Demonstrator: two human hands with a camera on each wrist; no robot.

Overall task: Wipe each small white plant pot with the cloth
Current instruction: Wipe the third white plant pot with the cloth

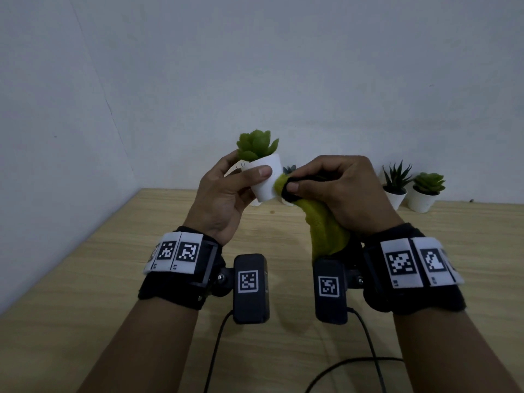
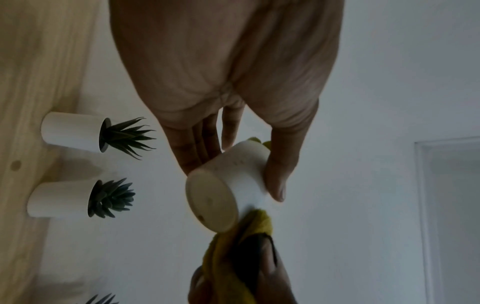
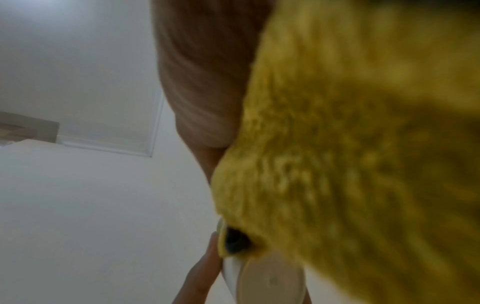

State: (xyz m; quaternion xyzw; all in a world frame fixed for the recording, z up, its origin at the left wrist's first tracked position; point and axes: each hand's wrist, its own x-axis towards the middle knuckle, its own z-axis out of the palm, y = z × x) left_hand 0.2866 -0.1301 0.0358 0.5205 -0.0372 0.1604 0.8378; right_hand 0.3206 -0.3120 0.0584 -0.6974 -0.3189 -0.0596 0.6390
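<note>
1. Your left hand [image 1: 226,194] grips one small white round plant pot [image 1: 265,180] holding a light green succulent [image 1: 256,145]. The thumb lies across the near side of the pot and the fingers wrap the far side. You hold it in the air above the middle of the light wooden worktop [image 1: 113,279], tilted so that its base faces you and to the right.

2. Your right hand [image 1: 337,191] is closed on one yellow-green fuzzy cloth with a dark edge [image 1: 326,228]. The thumb pinches a bunched fold of the cloth, and that fold touches the lower right side of the held pot. The rest of the cloth hangs down from your palm toward the wrist.

3. In the left wrist view the cloth [image 2: 249,226] meets the pot [image 2: 228,181] at the rim of its flat base.

4. In the head view, two more white pots stand along the far edge of the worktop toward the right corner, against the wall: one with a dark spiky plant [image 1: 395,194] and one with a light green rosette [image 1: 424,197], just beside each other.

5. A further pot with a grey-blue plant [image 1: 289,169] shows only in part behind your hands, so you cannot take a full count of the pots from these views.

6. Two black wrist cameras [image 1: 251,287] sit below your wrists, each with a cable.
</note>
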